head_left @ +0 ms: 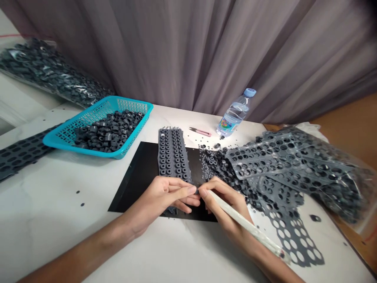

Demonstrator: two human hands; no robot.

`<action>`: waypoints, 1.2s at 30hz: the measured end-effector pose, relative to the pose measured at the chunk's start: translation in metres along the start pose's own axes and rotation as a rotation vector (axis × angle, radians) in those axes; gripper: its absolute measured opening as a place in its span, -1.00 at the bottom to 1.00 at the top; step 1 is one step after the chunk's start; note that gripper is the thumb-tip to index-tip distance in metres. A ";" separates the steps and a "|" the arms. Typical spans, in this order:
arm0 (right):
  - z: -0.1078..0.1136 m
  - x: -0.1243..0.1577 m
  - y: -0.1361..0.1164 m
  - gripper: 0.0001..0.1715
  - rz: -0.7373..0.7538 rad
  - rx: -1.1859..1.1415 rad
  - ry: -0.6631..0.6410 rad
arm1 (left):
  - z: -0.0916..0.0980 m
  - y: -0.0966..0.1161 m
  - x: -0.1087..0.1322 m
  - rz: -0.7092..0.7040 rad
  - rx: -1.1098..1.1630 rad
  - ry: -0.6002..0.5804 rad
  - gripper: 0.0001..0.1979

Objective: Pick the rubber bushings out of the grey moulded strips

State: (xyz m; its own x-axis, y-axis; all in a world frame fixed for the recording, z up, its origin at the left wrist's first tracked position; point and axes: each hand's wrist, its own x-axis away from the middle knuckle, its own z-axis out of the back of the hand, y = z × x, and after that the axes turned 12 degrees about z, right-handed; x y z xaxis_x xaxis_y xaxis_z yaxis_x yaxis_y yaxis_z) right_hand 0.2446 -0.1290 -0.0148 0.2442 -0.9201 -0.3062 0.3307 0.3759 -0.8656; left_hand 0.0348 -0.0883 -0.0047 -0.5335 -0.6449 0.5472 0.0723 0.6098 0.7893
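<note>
My left hand (172,193) is closed in a pinch, its thumb and fingertips around a small dark grey rubber piece (197,191) that is mostly covered. My right hand (225,198) grips a long white pen-like tool (244,223); its tip end is hidden by the fingers and meets the small piece. Both hands are over a black mat (132,184). Partly under the left hand lies a grey moulded rubber sheet (171,153) with rows of ring-shaped parts. Right of it spreads a pile of loose dark rubber rings (219,165) and tiny discs.
Left stands a blue basket (85,151) of rubber rings, near a clear bag (55,74) full of similar parts. Pink-handled thread snips (200,132) and a water bottle (234,116) are at the back. Punched rubber sheets (273,155) and a plastic bag (353,188) crowd the right.
</note>
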 end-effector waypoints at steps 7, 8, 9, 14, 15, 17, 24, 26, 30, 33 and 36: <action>-0.002 -0.001 -0.002 -0.75 0.004 0.009 0.005 | -0.002 -0.001 -0.001 -0.006 -0.004 -0.004 -0.65; -0.002 -0.001 -0.002 -0.74 0.003 0.005 0.005 | -0.002 -0.001 -0.001 -0.005 -0.004 -0.005 -0.65; -0.003 -0.002 -0.002 -0.73 0.002 0.003 0.008 | -0.003 -0.001 -0.001 -0.007 -0.003 -0.005 -0.65; -0.005 0.000 0.001 -0.71 -0.011 0.016 0.011 | -0.005 -0.003 -0.003 -0.020 -0.010 0.004 -0.67; -0.005 0.000 0.002 -0.71 -0.011 0.017 0.005 | -0.005 -0.003 -0.003 -0.021 -0.013 0.010 -0.67; -0.005 0.001 0.003 -0.71 -0.008 0.017 -0.004 | -0.005 -0.003 -0.003 -0.020 -0.018 0.017 -0.67; -0.004 0.003 0.004 -0.71 -0.016 -0.018 -0.002 | -0.004 -0.002 -0.001 -0.009 -0.014 0.005 -0.61; -0.004 0.004 0.004 -0.70 -0.015 -0.027 0.001 | -0.003 -0.001 -0.001 -0.008 -0.015 -0.002 -0.61; -0.003 0.004 0.005 -0.71 -0.006 -0.042 0.000 | -0.003 -0.002 -0.002 -0.013 -0.020 -0.004 -0.63; -0.003 0.004 0.004 -0.73 -0.005 -0.040 -0.007 | -0.003 -0.005 -0.005 -0.028 -0.023 -0.010 -0.64; -0.005 0.004 0.005 -0.72 -0.015 -0.021 -0.011 | -0.003 -0.006 -0.006 -0.030 -0.018 0.003 -0.63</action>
State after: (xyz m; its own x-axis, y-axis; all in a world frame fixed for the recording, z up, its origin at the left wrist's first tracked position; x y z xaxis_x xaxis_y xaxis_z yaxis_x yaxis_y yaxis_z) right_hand 0.2429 -0.1310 -0.0217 0.2491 -0.9243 -0.2893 0.3155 0.3598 -0.8780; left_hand 0.0398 -0.0894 -0.0123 -0.5335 -0.6639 0.5240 0.0718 0.5818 0.8102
